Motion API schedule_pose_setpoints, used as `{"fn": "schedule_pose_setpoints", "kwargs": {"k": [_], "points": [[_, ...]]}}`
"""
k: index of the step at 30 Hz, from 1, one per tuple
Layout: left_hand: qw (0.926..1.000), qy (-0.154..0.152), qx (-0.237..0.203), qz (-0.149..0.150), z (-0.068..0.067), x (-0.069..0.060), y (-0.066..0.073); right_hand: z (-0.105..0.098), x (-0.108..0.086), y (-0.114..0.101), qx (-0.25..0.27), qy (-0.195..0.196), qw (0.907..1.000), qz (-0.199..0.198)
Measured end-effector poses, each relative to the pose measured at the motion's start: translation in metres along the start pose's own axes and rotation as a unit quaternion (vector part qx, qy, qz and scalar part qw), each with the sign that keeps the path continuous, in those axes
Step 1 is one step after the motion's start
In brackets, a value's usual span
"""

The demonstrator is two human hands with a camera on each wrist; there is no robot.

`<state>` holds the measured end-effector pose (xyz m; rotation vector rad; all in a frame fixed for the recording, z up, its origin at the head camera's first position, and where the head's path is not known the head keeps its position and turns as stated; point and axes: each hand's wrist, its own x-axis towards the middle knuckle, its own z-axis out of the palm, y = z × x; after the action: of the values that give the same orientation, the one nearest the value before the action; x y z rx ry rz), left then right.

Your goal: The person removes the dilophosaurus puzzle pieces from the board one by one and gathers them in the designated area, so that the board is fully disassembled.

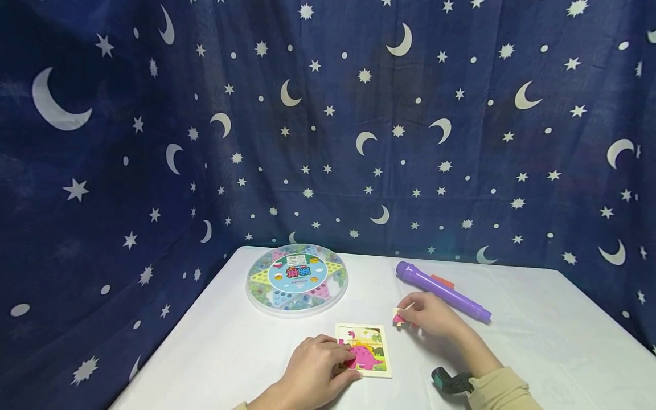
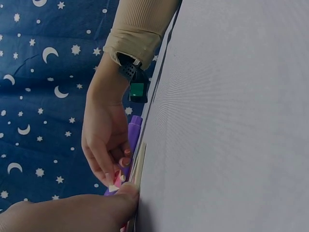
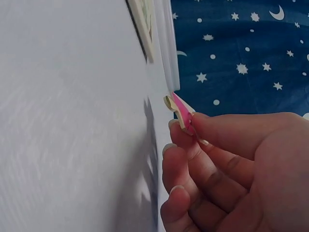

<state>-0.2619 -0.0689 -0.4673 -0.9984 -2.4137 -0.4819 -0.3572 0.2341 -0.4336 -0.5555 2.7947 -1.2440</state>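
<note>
Device [image 1: 451,382], dark and small, sits nearest you at the right side, against your beige sleeve cuff [image 1: 499,387]. Just beyond, your left hand [image 1: 315,364] grips the near-left corner of a square puzzle frame [image 1: 388,359], thumb along the near edge and fingers bent over the left part of the dinosaur picture [image 1: 366,357]. The frame lies flat on the white table [image 1: 205,364], in front of you and a little right of centre.

Much of the picture is laid: you can see the pink body and tail joined up, with greenery around them on the right. Your fingers hide part of the left side, so I cannot tell whether everything beneath them is seated. The upper left shows a pale patch that looks unfilled to me. I would judge the picture well along but not complete, since at least one pink and cream puzzle piece [image 3: 183,111] is outside the frame.

That piece is beyond the frame's right side, pinched between the thumb and a finger of your right hand [image 1: 433,316], tilted and apart from the frame.

Farther off lie a purple microphone-shaped toy [image 1: 443,291], an orange-red object [image 1: 443,281] just behind it, and, to the left, a round marble game [image 1: 297,304] before the starry curtain [image 1: 338,148].
</note>
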Motion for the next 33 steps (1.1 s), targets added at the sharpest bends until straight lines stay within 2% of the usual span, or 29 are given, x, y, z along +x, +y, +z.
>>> {"fn": "schedule_pose_setpoints", "kwargs": {"k": [4, 16, 23, 33], "points": [[0.9999, -0.008, -0.003, -0.012, -0.002, 0.000, 0.001, -0.001, -0.001, 0.002, -0.007, 0.008, 0.9999, 0.011], [0.9996, -0.020, -0.012, -0.016, -0.004, 0.001, 0.002, -0.001, -0.002, 0.004, -0.052, 0.042, 0.9964, 0.052], [0.9997, -0.017, -0.014, -0.012, -0.004, 0.001, 0.002, -0.002, -0.001, 0.010, -0.091, 0.054, 0.9932, 0.049], [0.9998, -0.014, -0.009, -0.009, -0.001, 0.001, 0.001, -0.007, -0.003, 0.011, -0.114, 0.064, 0.9899, 0.054]]}}
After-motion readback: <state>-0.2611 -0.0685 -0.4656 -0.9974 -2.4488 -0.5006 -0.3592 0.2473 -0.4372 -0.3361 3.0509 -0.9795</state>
